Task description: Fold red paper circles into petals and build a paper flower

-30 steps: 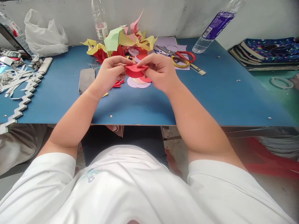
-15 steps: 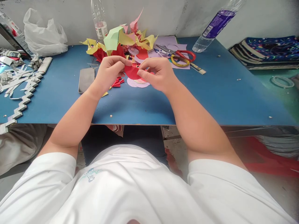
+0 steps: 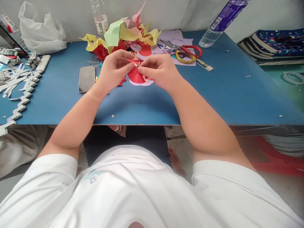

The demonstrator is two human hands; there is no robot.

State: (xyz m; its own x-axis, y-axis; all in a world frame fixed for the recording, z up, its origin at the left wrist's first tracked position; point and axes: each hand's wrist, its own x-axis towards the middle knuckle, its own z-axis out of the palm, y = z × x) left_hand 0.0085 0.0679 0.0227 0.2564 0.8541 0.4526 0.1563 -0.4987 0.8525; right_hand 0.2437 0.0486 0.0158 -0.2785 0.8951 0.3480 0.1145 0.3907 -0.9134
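Note:
My left hand (image 3: 113,72) and my right hand (image 3: 159,71) meet over the blue table (image 3: 213,95), both pinched on a folded red paper piece (image 3: 135,75) that hangs between the fingertips. Under it lies a small stack of paper circles (image 3: 145,83), pale purple at the bottom. Several small red paper rolls (image 3: 122,81) lie just beside my left hand. A heap of crumpled yellow, green, pink and red paper scraps (image 3: 123,36) sits right behind the hands.
A phone (image 3: 86,78) lies face down left of my left hand. Red-handled scissors (image 3: 185,50), a yellow tape ring (image 3: 184,58) and purple sheets (image 3: 169,38) lie at the back right. Two plastic bottles (image 3: 99,17) (image 3: 220,22), a white bag (image 3: 39,31) and folded paper strips (image 3: 21,95) stand around.
The red paper piece, held flat as a half circle, has been folded narrower and now hangs lower, close to the table. Both hands came nearer together.

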